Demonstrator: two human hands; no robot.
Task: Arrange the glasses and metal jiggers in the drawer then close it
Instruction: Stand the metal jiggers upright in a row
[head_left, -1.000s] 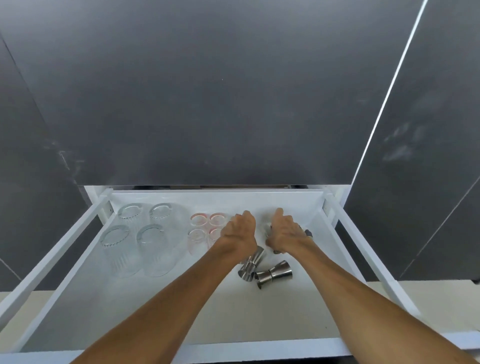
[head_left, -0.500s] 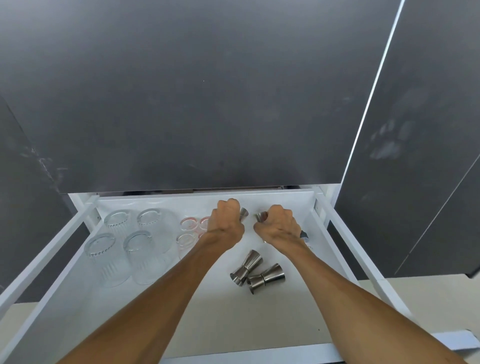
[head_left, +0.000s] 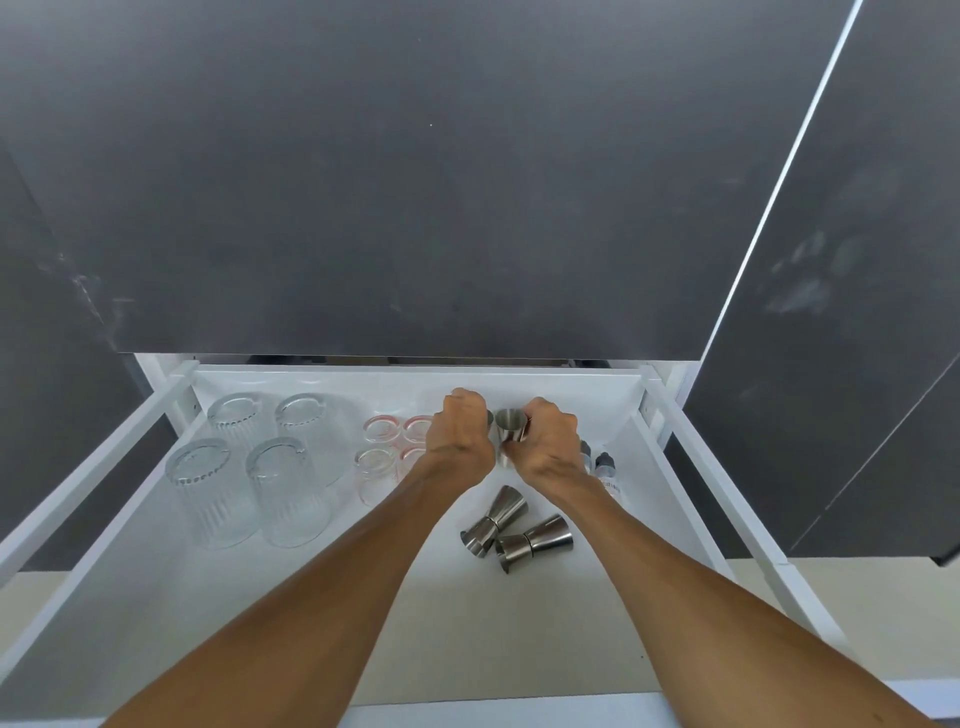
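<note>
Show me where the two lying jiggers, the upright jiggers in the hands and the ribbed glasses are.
Lying jiggers (head_left: 535, 540): head view, waist of the right one.
Upright jigger (head_left: 510, 425): head view, upper cup, between the two hands.
Ribbed glasses (head_left: 210, 493): head view, side wall of the front-left one.

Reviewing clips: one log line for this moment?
drawer open | right hand holds upright jigger | left hand beside | two jiggers lying

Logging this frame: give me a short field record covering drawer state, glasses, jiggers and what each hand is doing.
drawer: open
tall ribbed glasses: four, upside down, left side
small pink-rimmed glasses: four, middle, partly hidden by the left hand
upright jigger: at the back, gripped by the right hand
left hand: closed beside it, contents hidden
loose jiggers: two, lying on their sides, touching
</note>
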